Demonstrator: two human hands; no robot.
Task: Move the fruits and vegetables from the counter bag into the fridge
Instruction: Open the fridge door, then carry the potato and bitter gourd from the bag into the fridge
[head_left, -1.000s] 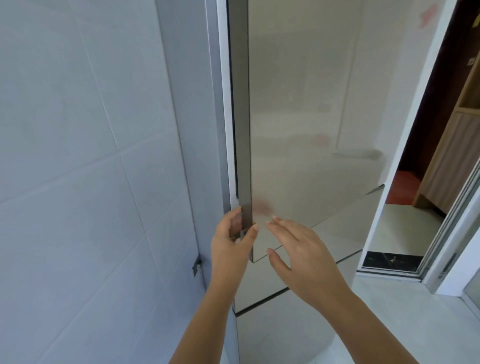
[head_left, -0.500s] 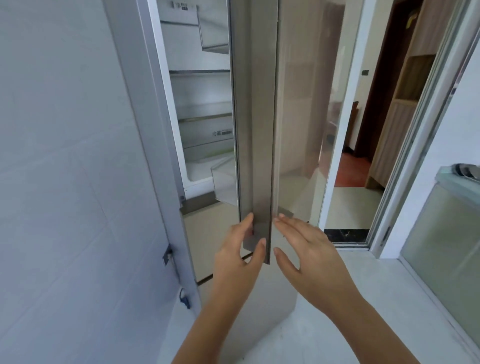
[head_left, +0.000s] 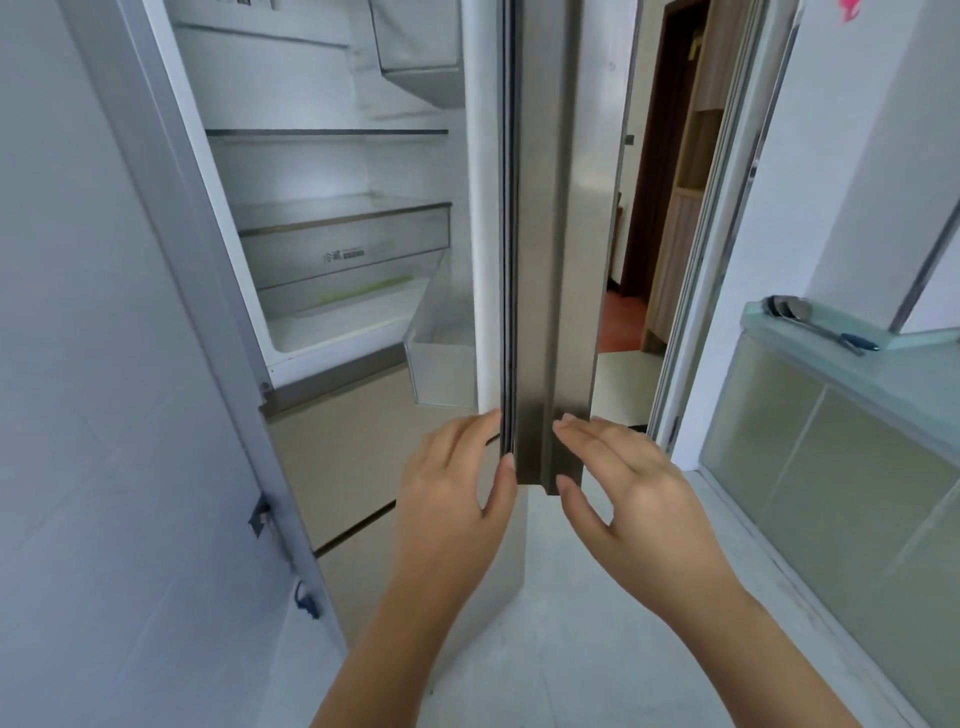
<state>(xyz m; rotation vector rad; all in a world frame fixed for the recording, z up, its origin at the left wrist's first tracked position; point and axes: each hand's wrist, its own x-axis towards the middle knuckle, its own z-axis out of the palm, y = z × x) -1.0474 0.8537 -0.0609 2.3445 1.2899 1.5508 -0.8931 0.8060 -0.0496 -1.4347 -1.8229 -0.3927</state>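
The fridge door (head_left: 550, 234), steel-faced, stands swung out edge-on in the middle of the head view. My left hand (head_left: 457, 488) grips its lower inner edge, thumb against the dark seal. My right hand (head_left: 618, 488) rests flat with spread fingers on the door's outer face near the bottom corner. Left of the door the fridge interior (head_left: 322, 218) is exposed: white walls, glass shelves and a clear drawer (head_left: 348, 249) with a label. No fruit, vegetable or bag is in view.
A tiled wall (head_left: 93, 364) closes in the left side. Beige lower fridge drawers (head_left: 358, 457) sit below the open compartment. At right a glass-topped counter (head_left: 831, 358) carries a ladle (head_left: 810, 317). A doorway (head_left: 660, 208) opens behind the door.
The fridge door has swung from nearly shut to wide open, exposing the shelves. Both hands stayed on its lower edge and moved with it.
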